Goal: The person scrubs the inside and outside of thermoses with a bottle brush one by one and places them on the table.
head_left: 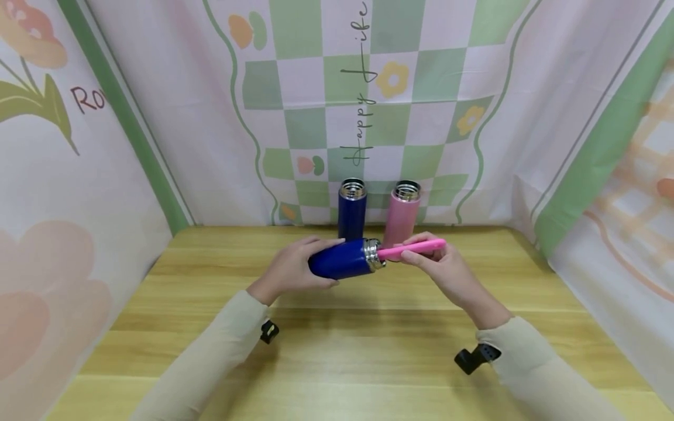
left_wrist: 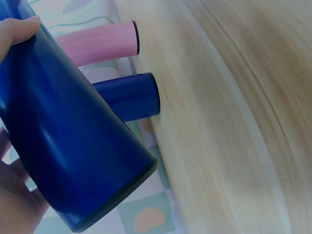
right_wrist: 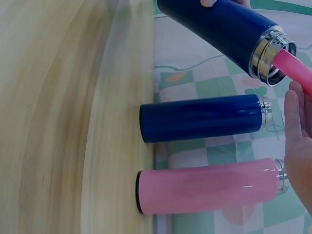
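A dark blue vacuum flask (head_left: pixel 339 260) without a lid is held above the table, tilted nearly level with its steel mouth to the right. My left hand (head_left: pixel 292 266) grips it round the lower body, thumb on top. In the left wrist view its black base (left_wrist: pixel 117 200) shows close up. My right hand (head_left: pixel 439 266) pinches a slim pink plastic handle (head_left: pixel 416 248) between thumb and fingers. The handle's far end enters the steel mouth (right_wrist: pixel 273 56), and what it carries inside is hidden.
Behind my hands, a second blue flask (head_left: pixel 351 213) and a pink flask (head_left: pixel 402 219) stand upright and lidless on the wooden table (head_left: pixel 337 362). A checked, printed cloth (head_left: pixel 342 123) hangs directly behind them. More cloth hangs along both sides.
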`<state>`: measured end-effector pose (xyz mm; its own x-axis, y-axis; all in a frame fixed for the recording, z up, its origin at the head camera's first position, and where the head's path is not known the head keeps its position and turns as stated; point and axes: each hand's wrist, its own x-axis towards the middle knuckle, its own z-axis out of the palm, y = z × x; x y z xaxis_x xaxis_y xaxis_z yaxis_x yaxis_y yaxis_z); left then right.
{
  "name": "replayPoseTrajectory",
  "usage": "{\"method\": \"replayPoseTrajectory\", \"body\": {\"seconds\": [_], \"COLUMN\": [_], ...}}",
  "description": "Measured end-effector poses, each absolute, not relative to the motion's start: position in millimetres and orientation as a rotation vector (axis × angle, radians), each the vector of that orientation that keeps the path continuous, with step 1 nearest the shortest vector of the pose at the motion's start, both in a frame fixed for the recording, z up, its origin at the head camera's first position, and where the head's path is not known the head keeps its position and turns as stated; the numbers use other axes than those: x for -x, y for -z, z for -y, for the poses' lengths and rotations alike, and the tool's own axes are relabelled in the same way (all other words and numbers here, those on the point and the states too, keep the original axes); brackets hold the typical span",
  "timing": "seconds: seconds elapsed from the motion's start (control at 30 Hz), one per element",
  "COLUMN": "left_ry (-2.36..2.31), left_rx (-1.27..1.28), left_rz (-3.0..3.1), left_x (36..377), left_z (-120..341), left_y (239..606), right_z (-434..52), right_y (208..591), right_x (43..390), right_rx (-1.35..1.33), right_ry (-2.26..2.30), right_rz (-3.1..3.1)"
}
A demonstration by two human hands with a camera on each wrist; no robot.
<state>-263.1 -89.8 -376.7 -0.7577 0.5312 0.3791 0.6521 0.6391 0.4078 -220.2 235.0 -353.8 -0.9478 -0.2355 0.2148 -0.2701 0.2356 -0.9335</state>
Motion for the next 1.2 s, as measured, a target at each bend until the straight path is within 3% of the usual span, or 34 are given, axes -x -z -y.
{"method": "replayPoseTrajectory", "body": {"seconds": [0.67, 1.2], "left_ry": [0.729, 0.552], "left_rx": [0.998, 1.012], "left_rz": [2.532, 2.584], "left_x": [263.3, 260.8], "left_z": [104.6, 110.1], "left_y": [383.8, 381.2], "right_z": [-243.8, -264.9], "right_y": [350.6, 339.8], "right_x": [222.5, 219.4], "right_rx": [-0.636, -0.686], "right_ry": [-2.141, -2.055], "right_rz": [1.879, 1.874]}}
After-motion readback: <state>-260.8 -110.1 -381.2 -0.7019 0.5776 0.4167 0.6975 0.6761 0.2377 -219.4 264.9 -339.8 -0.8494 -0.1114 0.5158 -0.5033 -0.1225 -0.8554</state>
